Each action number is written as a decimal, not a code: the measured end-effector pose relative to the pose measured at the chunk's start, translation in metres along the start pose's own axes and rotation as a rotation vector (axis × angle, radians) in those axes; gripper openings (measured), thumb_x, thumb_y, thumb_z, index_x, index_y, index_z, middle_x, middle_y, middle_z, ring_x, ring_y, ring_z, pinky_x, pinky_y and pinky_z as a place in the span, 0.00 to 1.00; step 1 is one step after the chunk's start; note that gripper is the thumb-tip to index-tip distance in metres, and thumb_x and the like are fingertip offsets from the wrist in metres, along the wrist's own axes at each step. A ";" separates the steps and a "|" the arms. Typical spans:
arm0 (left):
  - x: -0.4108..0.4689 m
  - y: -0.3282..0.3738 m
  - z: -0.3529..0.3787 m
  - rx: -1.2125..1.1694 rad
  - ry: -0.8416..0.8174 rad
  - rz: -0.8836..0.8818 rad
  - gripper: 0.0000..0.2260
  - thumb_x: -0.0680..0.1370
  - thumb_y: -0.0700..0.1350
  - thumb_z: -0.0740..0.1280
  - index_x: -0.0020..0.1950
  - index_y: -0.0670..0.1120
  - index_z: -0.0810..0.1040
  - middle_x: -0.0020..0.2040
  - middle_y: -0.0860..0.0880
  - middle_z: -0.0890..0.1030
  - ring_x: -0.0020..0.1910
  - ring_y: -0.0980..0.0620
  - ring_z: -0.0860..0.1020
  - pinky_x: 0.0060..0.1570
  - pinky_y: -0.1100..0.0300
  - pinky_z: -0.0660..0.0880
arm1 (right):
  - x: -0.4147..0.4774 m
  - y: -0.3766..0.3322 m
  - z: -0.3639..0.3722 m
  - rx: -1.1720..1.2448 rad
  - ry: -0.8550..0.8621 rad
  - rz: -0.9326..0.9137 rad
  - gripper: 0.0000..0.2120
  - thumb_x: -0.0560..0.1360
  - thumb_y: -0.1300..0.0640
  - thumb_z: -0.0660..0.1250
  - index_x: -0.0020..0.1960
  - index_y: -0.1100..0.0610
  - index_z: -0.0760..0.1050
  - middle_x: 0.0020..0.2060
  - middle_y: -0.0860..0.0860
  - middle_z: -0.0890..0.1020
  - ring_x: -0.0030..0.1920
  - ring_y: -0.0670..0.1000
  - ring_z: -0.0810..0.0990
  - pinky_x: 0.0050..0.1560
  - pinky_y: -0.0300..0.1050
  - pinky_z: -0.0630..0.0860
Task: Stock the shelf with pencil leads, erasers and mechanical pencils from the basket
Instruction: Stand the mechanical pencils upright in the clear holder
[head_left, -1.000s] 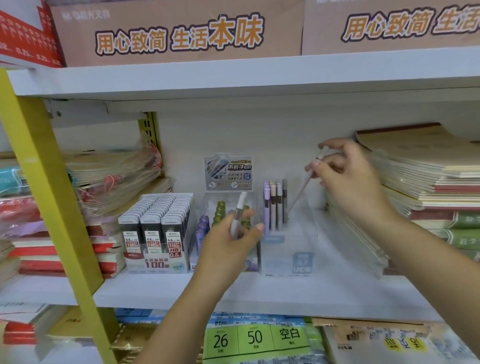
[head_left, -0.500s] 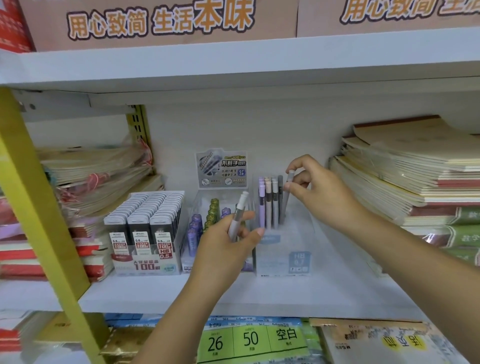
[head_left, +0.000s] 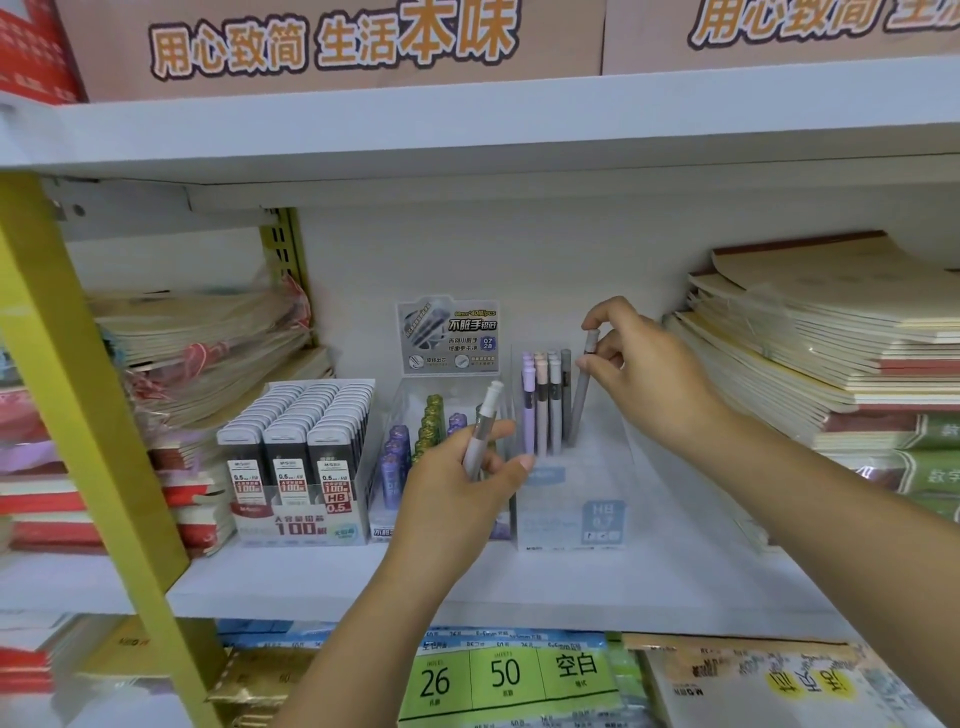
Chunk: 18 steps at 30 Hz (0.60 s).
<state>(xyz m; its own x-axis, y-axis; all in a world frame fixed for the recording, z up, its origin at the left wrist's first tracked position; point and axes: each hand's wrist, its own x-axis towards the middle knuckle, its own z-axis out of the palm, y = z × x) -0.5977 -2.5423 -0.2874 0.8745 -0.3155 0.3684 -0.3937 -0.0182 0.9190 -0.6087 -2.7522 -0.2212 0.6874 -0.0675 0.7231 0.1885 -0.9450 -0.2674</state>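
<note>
My right hand (head_left: 644, 369) pinches the top of a grey mechanical pencil (head_left: 582, 395), which stands tip-down in a clear display box (head_left: 571, 499) on the white shelf (head_left: 519, 587). Several lilac, pink and grey pencils (head_left: 543, 400) stand upright beside it in the same box. My left hand (head_left: 457, 493) grips another pale grey mechanical pencil (head_left: 480, 426) upright, in front of a clear box of purple and green lead tubes (head_left: 415, 441). Left of that sits a tray of black-and-white pencil lead cases (head_left: 296, 447). The basket is out of view.
Stacks of notebooks (head_left: 821, 353) fill the shelf's right side, and wrapped notebook packs (head_left: 197, 343) the left. A yellow upright (head_left: 88, 415) crosses the left foreground. A shelf board (head_left: 467, 130) hangs close above. Paper pads (head_left: 509, 680) lie on the shelf below.
My right hand has lowered its pencil from a tilted position above the box to standing in the box beside the others. My left hand has stayed put with its pencil.
</note>
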 end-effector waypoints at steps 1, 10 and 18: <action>0.000 0.000 0.000 0.002 0.000 0.003 0.10 0.76 0.44 0.73 0.36 0.50 0.77 0.43 0.59 0.77 0.37 0.66 0.79 0.26 0.72 0.74 | 0.000 0.001 0.000 0.002 0.001 0.002 0.14 0.75 0.57 0.69 0.57 0.52 0.69 0.39 0.49 0.79 0.41 0.50 0.77 0.38 0.45 0.72; -0.001 0.006 -0.002 -0.012 -0.031 -0.065 0.04 0.77 0.46 0.72 0.42 0.48 0.80 0.46 0.61 0.79 0.37 0.69 0.79 0.27 0.72 0.74 | 0.001 0.002 0.002 -0.145 -0.067 -0.014 0.09 0.75 0.53 0.69 0.55 0.51 0.80 0.50 0.52 0.79 0.55 0.53 0.68 0.48 0.42 0.61; -0.011 0.017 -0.025 -0.306 -0.305 -0.149 0.12 0.85 0.44 0.58 0.60 0.52 0.80 0.43 0.47 0.78 0.31 0.55 0.67 0.31 0.62 0.69 | -0.020 -0.023 -0.013 0.034 0.032 0.006 0.09 0.78 0.55 0.65 0.56 0.49 0.80 0.44 0.42 0.78 0.49 0.45 0.71 0.47 0.35 0.63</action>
<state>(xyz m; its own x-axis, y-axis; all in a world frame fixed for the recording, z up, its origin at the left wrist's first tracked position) -0.6071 -2.5154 -0.2725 0.7738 -0.5968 0.2125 -0.1278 0.1815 0.9750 -0.6357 -2.7337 -0.2209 0.6660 -0.0835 0.7413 0.2086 -0.9332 -0.2926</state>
